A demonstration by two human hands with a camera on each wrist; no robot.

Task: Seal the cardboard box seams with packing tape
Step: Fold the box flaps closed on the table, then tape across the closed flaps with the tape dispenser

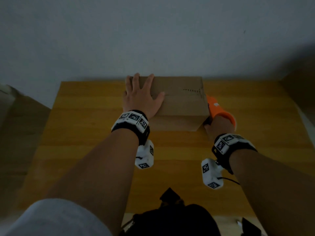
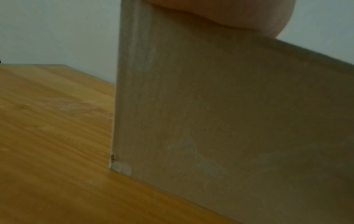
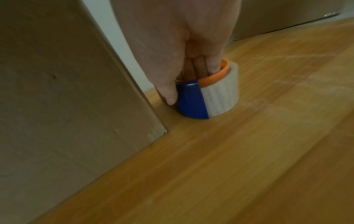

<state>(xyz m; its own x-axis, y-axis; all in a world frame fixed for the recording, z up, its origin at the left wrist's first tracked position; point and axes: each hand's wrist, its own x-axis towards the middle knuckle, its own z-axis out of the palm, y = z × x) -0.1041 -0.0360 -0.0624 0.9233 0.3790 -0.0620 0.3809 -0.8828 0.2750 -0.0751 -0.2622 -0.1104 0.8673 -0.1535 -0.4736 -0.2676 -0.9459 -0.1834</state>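
Note:
A closed brown cardboard box (image 1: pixel 182 99) stands on the wooden table against the wall, its centre seam running left to right. My left hand (image 1: pixel 141 94) lies flat on the box's left end, fingers spread; its heel shows at the top of the left wrist view above the box wall (image 2: pixel 220 113). My right hand (image 1: pixel 216 124) grips an orange tape dispenser (image 1: pixel 215 106) with a blue blade guard (image 3: pixel 191 101) and a roll of clear packing tape (image 3: pixel 220 95). Its fingers curl inside the orange core. The dispenser rests on the table beside the box's right side (image 3: pixel 57 98).
The wooden table (image 1: pixel 85 133) runs wide to the left, right and front of the box. A grey wall (image 1: pixel 153 40) stands just behind. A dark bag (image 1: pixel 172 218) sits at the near edge. A dark brown cabinet (image 1: pixel 300 79) stands at the far right.

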